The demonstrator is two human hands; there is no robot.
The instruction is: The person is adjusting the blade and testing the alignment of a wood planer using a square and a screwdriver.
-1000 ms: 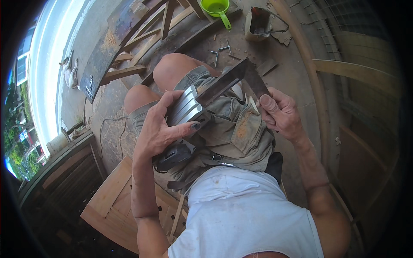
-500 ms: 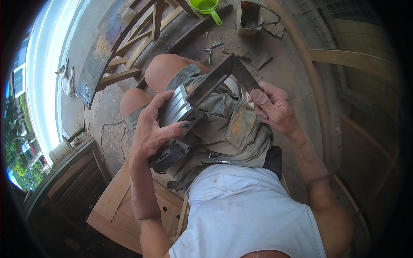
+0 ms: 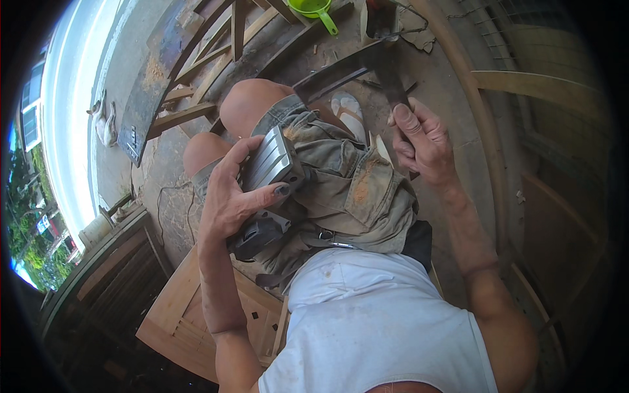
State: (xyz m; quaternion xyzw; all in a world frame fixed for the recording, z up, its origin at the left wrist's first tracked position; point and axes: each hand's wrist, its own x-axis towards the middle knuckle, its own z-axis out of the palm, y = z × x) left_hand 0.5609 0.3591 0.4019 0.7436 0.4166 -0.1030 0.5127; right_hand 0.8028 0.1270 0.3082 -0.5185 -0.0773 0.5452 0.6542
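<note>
My left hand (image 3: 229, 196) is wrapped round an electric hand planer (image 3: 270, 160) resting on my lap. Its grooved silver sole faces up, and my thumb lies along the near edge. The planer's black body (image 3: 262, 236) shows below that hand. Out to the right, my right hand (image 3: 424, 141) grips one arm of a dark, L-shaped carpenter's square (image 3: 388, 75). The square's other arm reaches left beyond my knees, above the floor and apart from the planer.
Sawdust-marked shorts (image 3: 360, 183) cover my lap. Ahead are a wooden frame (image 3: 239, 33), a green plastic dipper (image 3: 314, 8) and an open box (image 3: 380, 23). A panelled wooden piece (image 3: 177, 308) lies at lower left. An animal (image 3: 105, 121) lies near the road.
My right hand has carried the square forward, away from the planer, and its angle has turned. My left hand and the planer have stayed nearly still.
</note>
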